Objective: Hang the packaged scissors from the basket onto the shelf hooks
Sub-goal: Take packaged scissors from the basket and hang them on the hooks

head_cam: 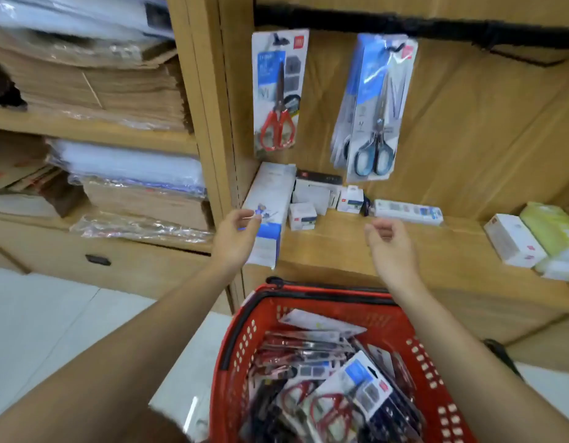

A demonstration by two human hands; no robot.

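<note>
A red plastic basket stands low in front of me, filled with several packaged scissors. On the shelf's back wall a pack of red-handled scissors hangs at the left. A bunch of packs with blue-handled scissors hangs from a hook to its right. My left hand and my right hand hover above the basket and below the hanging packs. Both have loosely curled fingers and hold nothing.
A black rail with an empty hook runs across the top right. Small white boxes and a long white box sit on the wooden shelf. Cardboard stacks fill the left shelves.
</note>
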